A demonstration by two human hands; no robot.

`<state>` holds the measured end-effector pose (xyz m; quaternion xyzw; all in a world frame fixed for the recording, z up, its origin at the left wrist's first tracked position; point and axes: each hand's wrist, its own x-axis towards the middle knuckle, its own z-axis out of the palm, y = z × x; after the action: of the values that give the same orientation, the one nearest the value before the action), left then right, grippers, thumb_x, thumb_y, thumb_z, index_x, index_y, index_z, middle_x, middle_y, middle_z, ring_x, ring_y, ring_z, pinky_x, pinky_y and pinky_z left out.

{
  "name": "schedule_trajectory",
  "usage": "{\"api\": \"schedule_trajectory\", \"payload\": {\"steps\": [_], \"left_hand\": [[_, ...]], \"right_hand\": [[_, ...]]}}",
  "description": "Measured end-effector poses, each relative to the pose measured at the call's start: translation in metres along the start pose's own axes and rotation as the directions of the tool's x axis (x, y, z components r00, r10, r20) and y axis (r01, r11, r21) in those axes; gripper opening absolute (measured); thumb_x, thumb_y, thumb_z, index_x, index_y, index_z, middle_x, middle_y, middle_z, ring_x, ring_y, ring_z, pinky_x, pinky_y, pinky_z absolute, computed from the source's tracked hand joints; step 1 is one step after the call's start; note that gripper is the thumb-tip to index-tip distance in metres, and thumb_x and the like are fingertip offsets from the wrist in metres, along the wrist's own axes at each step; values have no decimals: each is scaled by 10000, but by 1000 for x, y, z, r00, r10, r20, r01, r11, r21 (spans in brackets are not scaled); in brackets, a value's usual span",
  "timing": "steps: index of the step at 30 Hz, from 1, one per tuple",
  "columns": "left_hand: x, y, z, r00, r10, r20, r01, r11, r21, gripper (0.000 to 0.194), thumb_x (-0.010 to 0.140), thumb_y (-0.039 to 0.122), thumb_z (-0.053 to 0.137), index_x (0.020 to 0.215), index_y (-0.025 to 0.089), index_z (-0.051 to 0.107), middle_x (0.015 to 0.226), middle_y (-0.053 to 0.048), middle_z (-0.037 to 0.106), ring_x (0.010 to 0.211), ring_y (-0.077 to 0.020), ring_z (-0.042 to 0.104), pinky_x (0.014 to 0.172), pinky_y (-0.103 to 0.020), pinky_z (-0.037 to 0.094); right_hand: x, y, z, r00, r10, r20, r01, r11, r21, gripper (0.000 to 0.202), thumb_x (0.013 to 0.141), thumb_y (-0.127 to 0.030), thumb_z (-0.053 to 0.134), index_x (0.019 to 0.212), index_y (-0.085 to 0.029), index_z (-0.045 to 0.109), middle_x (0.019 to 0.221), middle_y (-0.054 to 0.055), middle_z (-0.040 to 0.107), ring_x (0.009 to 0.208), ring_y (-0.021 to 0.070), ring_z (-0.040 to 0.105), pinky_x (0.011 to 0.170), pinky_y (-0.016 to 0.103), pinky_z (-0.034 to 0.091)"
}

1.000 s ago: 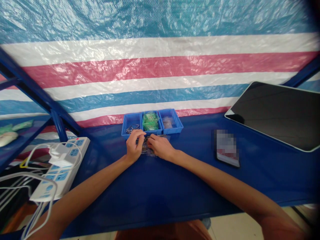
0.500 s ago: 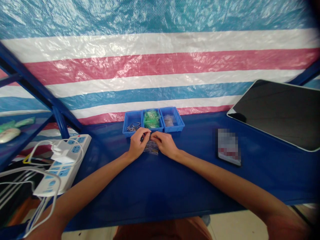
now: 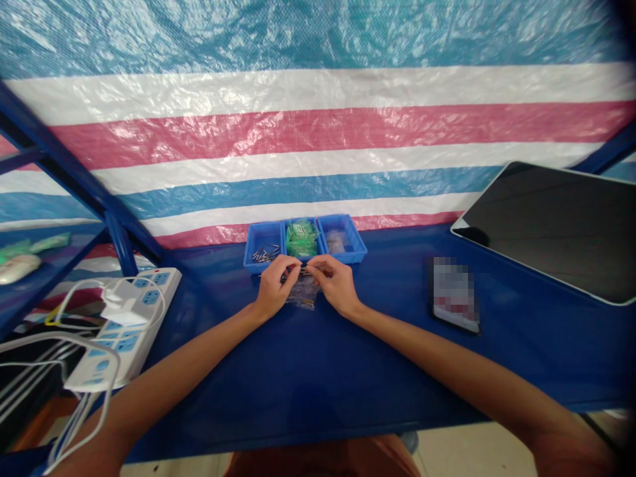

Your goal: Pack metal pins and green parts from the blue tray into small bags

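Near the front of the blue bins, my left hand (image 3: 275,286) and my right hand (image 3: 336,283) face each other, thumbs and fingertips pinched. Whatever lies in the two pinches is too small and hidden to name. Right below the fingertips, on the blue table, are small clear plastic bags (image 3: 304,293) with little metal pieces showing through. Just beyond my left hand, the left bin (image 3: 252,240) holds loose thin metal pins (image 3: 265,253). Green plastic packets (image 3: 301,237) fill the middle bin, and clear plastic bags (image 3: 336,241) lie in the right bin (image 3: 355,244).
A phone-like device (image 3: 454,295) lies right of my right forearm, and a large dark screen (image 3: 556,228) is at the far right. At left are a white power strip (image 3: 149,331) with plugs and cables, and a blue metal frame (image 3: 116,242). Striped sheeting (image 3: 318,132) hangs behind.
My right hand has shifted slightly, its fingers more arched with the fingertips near my left ones. My left hand stays almost in place. The bins have not moved.
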<state>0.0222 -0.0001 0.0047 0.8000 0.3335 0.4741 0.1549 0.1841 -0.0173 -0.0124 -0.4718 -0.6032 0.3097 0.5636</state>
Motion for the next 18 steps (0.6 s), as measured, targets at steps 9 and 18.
{"api": "schedule_trajectory", "payload": {"steps": [9,18], "left_hand": [[0,-2,2,999,-30,28,29,999,27,189,875,337,551,895,173,642,799,-31,633,719,-127,572,661,-245,460],[-2,-5,2,999,-46,0,46,997,59,195,860,331,577,791,166,653,732,-13,646,609,-109,553,607,-235,428]], "right_hand": [[-4,0,-1,999,17,-29,-17,1000,-19,195,821,-366,578,860,-196,666,693,2,645,542,133,538,570,260,453],[-7,2,0,998,4,-63,-6,1000,-30,233,829,-399,578,888,-192,668,765,25,666,603,147,566,607,268,467]]}}
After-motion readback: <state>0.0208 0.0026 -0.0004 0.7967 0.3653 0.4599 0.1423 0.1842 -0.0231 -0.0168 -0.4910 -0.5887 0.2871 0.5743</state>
